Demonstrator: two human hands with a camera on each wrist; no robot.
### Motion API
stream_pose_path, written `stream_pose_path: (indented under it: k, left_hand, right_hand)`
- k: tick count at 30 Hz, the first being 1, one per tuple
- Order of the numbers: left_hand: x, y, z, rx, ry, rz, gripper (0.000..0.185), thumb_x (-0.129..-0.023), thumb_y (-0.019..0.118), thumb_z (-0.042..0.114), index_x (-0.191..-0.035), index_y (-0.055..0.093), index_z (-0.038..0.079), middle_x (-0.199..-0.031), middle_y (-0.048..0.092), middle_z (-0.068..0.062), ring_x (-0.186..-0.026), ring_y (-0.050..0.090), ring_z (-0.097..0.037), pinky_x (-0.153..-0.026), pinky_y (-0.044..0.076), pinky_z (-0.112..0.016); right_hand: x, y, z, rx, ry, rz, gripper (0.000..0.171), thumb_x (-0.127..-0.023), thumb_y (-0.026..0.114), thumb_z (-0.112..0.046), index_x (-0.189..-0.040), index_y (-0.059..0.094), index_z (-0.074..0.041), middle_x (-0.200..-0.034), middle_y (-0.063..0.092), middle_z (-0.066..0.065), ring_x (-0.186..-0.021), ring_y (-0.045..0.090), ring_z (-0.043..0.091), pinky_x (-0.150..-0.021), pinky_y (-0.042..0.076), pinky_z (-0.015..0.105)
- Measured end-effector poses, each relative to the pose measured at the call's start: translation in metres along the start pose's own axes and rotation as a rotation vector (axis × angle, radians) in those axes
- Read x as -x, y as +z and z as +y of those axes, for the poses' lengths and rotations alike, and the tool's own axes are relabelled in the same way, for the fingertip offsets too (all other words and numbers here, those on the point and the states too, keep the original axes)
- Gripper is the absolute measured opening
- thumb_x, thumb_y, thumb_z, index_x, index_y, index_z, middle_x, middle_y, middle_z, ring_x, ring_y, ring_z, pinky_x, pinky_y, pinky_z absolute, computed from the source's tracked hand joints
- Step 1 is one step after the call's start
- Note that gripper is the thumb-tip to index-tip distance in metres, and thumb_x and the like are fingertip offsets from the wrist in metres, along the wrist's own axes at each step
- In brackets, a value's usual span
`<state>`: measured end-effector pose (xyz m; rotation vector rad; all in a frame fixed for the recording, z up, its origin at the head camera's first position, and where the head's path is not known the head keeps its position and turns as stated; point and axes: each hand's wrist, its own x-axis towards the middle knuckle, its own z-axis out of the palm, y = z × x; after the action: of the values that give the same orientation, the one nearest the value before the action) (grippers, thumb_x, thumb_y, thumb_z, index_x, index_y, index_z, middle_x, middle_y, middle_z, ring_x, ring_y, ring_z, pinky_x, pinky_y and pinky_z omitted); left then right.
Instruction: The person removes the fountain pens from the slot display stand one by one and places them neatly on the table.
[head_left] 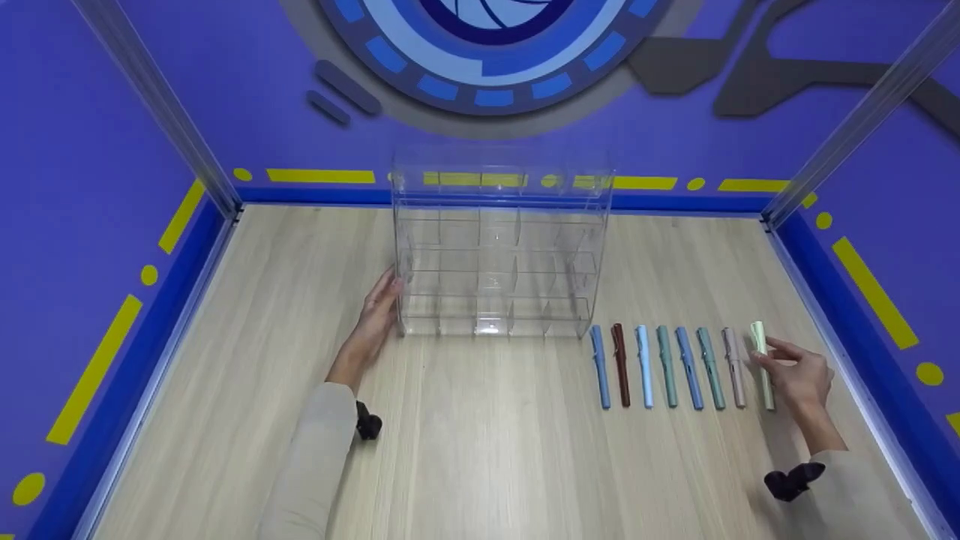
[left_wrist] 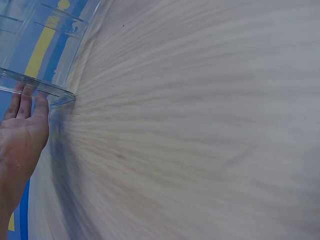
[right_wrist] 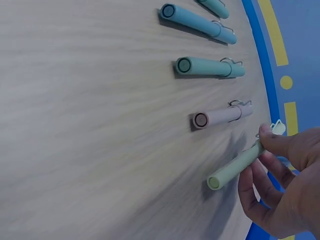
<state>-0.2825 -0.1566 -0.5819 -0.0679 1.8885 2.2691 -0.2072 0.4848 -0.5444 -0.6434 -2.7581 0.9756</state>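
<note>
A clear acrylic organizer point(head_left: 499, 255) with several compartments stands at the back middle of the wooden table point(head_left: 480, 435). My left hand point(head_left: 375, 315) rests with straight fingers against its lower left edge point(left_wrist: 40, 89). Right of it, several pens lie in a row. My right hand point(head_left: 796, 371) pinches the pale green pen point(head_left: 763, 364) at the row's right end; the right wrist view shows the pale green pen point(right_wrist: 235, 167) between thumb and fingers, tilted up off the wood. Beside it lie the pink pen point(right_wrist: 220, 116) and a teal pen point(right_wrist: 207, 66).
The row also holds blue point(head_left: 600, 366), dark red point(head_left: 621, 364) and light blue point(head_left: 644, 364) pens. Purple walls with a blue base strip point(head_left: 847, 322) enclose the table on three sides.
</note>
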Motion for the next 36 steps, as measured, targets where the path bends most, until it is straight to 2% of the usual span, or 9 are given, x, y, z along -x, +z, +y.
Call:
stream_pose_path:
  k: [5,11,14,16,19,24,30,33,36]
  left_hand:
    - [0.0,-0.001,0.0,0.0,-0.011,0.004,0.07,-0.109,0.044,0.046,-0.166,0.013,0.02,-0.173,0.01,-0.007,-0.161,0.011,-0.027,-0.131,0.016,-0.044]
    - [0.001,-0.001,0.0,0.0,-0.006,0.012,0.07,-0.108,0.046,0.047,-0.165,0.015,0.021,-0.173,0.012,-0.007,-0.161,0.011,-0.027,-0.131,0.016,-0.045]
    - [0.001,-0.001,-0.001,0.002,0.001,0.007,0.069,-0.108,0.045,0.047,-0.165,0.016,0.021,-0.173,0.013,-0.007,-0.161,0.013,-0.028,-0.131,0.017,-0.046]
    - [0.0,-0.001,-0.001,0.008,0.004,0.007,0.069,-0.109,0.046,0.045,-0.165,0.016,0.02,-0.172,0.014,-0.008,-0.16,0.013,-0.028,-0.131,0.018,-0.046]
    - [0.0,-0.001,-0.001,0.011,0.005,0.007,0.069,-0.109,0.045,0.044,-0.165,0.015,0.018,-0.173,0.013,-0.009,-0.16,0.013,-0.028,-0.131,0.017,-0.046]
    - [0.0,-0.001,-0.001,0.011,-0.002,0.011,0.069,-0.109,0.045,0.045,-0.165,0.016,0.019,-0.173,0.013,-0.009,-0.16,0.014,-0.029,-0.13,0.018,-0.046]
    - [0.0,-0.001,0.0,0.015,0.009,0.009,0.067,-0.11,0.044,0.041,-0.165,0.015,0.017,-0.173,0.012,-0.011,-0.16,0.012,-0.031,-0.13,0.017,-0.048]
    - [-0.001,0.0,0.001,0.008,-0.001,0.015,0.067,-0.11,0.045,0.041,-0.165,0.015,0.018,-0.173,0.013,-0.01,-0.16,0.013,-0.03,-0.13,0.018,-0.048]
    - [-0.001,-0.001,0.001,-0.003,-0.012,0.021,0.068,-0.109,0.045,0.042,-0.165,0.015,0.018,-0.173,0.013,-0.009,-0.161,0.012,-0.029,-0.131,0.017,-0.047]
  right_hand:
    - [-0.002,0.0,0.005,0.027,0.021,-0.052,0.043,-0.1,0.066,-0.017,-0.139,0.061,0.0,-0.128,0.065,0.03,-0.073,0.048,-0.006,-0.057,0.042,0.008]
    - [-0.004,0.002,0.009,0.061,0.01,-0.057,0.042,-0.099,0.066,-0.017,-0.137,0.062,0.002,-0.127,0.065,0.031,-0.074,0.049,-0.007,-0.057,0.041,0.009]
    - [-0.003,0.004,0.01,0.087,-0.014,-0.04,0.041,-0.098,0.067,-0.017,-0.134,0.064,0.002,-0.125,0.067,0.031,-0.077,0.058,0.006,-0.057,0.039,0.01]
    - [-0.004,0.005,0.01,0.102,-0.036,-0.029,0.039,-0.098,0.067,-0.016,-0.132,0.065,0.003,-0.124,0.067,0.031,-0.085,0.067,0.022,-0.057,0.036,0.01]
    - [-0.004,0.006,0.01,0.113,-0.064,-0.027,0.039,-0.098,0.068,-0.015,-0.13,0.065,0.006,-0.122,0.067,0.034,-0.102,0.067,0.043,-0.056,0.035,0.01]
    - [-0.007,0.006,0.009,0.123,-0.083,-0.029,0.039,-0.097,0.07,-0.015,-0.128,0.065,0.008,-0.119,0.067,0.036,-0.089,0.069,0.035,-0.053,0.038,0.012]
    - [-0.008,0.008,0.01,0.125,-0.115,-0.029,0.04,-0.099,0.068,-0.016,-0.128,0.064,0.009,-0.119,0.067,0.036,-0.098,0.069,0.047,-0.056,0.039,0.015]
    - [-0.007,0.008,0.011,0.136,-0.102,-0.041,0.04,-0.1,0.066,-0.017,-0.13,0.063,0.009,-0.118,0.067,0.035,-0.083,0.071,0.031,-0.056,0.04,0.016]
    - [-0.007,0.009,0.011,0.142,-0.088,-0.058,0.041,-0.1,0.064,-0.017,-0.132,0.062,0.009,-0.118,0.068,0.033,-0.075,0.06,0.006,-0.058,0.04,0.017]
